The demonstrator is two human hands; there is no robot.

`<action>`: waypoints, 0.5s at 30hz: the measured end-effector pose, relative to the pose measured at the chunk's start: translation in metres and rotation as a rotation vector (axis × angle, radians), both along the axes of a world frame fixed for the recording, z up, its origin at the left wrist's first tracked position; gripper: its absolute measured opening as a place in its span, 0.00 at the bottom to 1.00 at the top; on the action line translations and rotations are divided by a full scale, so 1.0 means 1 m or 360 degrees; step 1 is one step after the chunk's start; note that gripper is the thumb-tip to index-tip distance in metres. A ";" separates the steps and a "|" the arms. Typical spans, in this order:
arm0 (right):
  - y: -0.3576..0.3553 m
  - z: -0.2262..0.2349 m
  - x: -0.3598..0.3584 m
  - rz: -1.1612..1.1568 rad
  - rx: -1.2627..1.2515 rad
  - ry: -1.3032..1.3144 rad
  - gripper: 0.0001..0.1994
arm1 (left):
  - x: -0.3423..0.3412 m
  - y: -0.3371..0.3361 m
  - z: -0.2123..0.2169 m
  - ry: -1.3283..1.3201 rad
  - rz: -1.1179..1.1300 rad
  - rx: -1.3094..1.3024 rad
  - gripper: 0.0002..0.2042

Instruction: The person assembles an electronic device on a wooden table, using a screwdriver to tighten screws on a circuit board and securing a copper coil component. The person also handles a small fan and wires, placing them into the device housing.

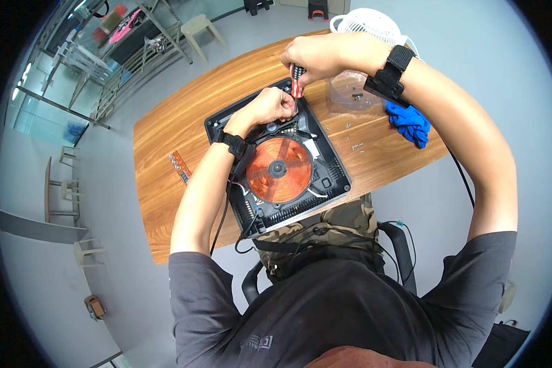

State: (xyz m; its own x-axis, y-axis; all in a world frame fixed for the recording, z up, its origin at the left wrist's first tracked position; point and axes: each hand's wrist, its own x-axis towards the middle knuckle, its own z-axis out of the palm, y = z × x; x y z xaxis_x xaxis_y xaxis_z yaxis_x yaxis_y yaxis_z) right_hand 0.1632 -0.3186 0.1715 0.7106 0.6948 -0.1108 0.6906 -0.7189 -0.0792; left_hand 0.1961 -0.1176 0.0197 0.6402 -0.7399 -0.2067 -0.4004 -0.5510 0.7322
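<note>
An opened induction cooker (343, 179) lies on the wooden table, its round copper coil (265, 165) exposed. My right hand (313, 56) is wrapped round the red and black handle of a screwdriver (297, 91), held upright over the far part of the cooker. Beside the screwdriver's shaft, my left hand (272, 105) has its fingers pinched together low over the housing. Whatever sits between those fingertips is too small to make out, and the screwdriver's tip is hidden near them.
Several loose screws (357, 147) lie right of the cooker, near a clear plastic container (343, 101) and a blue cloth (409, 124). A white fan (368, 23) stands at the far edge. Left of the cooker is an orange circuit board (179, 165). A black cable (222, 218) runs by my left forearm.
</note>
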 end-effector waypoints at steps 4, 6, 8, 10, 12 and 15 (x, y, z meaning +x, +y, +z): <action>0.002 0.001 -0.001 -0.0037 -0.0053 0.0004 0.19 | 0.001 -0.004 -0.003 -0.0083 -0.0045 0.0096 0.07; 0.004 0.003 -0.001 -0.0058 -0.0066 0.0033 0.19 | 0.000 -0.004 -0.002 -0.0129 -0.0047 0.0116 0.07; 0.006 0.004 -0.001 -0.0060 -0.0071 0.0057 0.19 | -0.002 -0.003 -0.002 -0.0169 -0.0040 0.0100 0.07; 0.006 0.004 -0.002 -0.0051 -0.0074 0.0042 0.19 | -0.005 -0.004 -0.001 -0.0245 -0.0087 0.0054 0.07; 0.004 0.001 -0.001 -0.0031 -0.0059 0.0017 0.19 | -0.005 -0.004 -0.002 -0.0304 -0.0112 0.0024 0.07; 0.003 -0.004 0.002 -0.0015 -0.0032 -0.0003 0.20 | -0.004 -0.002 -0.005 -0.0309 -0.0090 0.0024 0.06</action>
